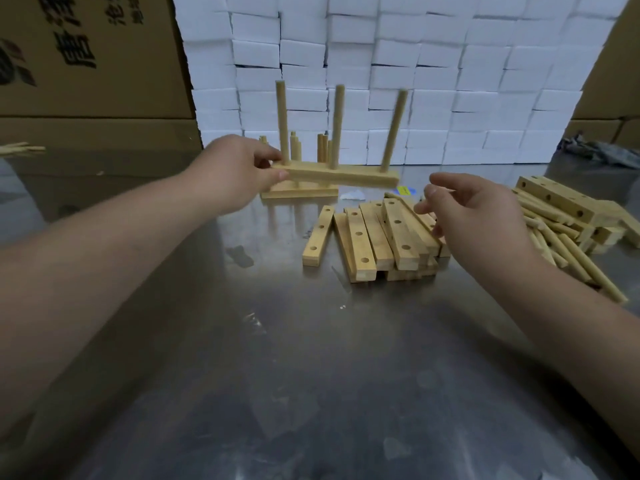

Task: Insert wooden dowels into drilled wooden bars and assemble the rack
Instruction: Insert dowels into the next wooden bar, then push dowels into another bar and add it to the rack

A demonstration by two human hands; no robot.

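A shiny metal table (207, 341) runs back to a wall of stacked white foam blocks (433, 81). Brown cardboard boxes (86, 57) stand at the left. They carry large black characters that appear upside down from here and that I cannot read.

Above the far middle of the table, a wooden bar (341, 178) is held level in the air. Three dowels (336, 126) stand up out of it, and the rightmost one leans a little to the right. The left hand (239, 171) pinches the bar's left end, with the thumb on the near face and the fingers curled round the top and back.

Just behind and below it, a second assembled base (298, 192) rests on the table with shorter pegs (323, 147) rising behind.

The right hand (474, 209) holds nothing. Its fingers are loosely bent and slightly spread, and it hovers over the pile of drilled bars (381, 237), each showing round holes along its top. Whether a fingertip touches the pile I cannot tell.

A small blue and yellow label (403, 191) lies beyond the pile, too blurred to read.

To the right is a heap of loose dowels (561, 244) with more drilled bars (554, 199) on top of it. A dark cloth (595, 150) lies at the far right, and a few thin sticks (20, 148) lie at the far left edge.
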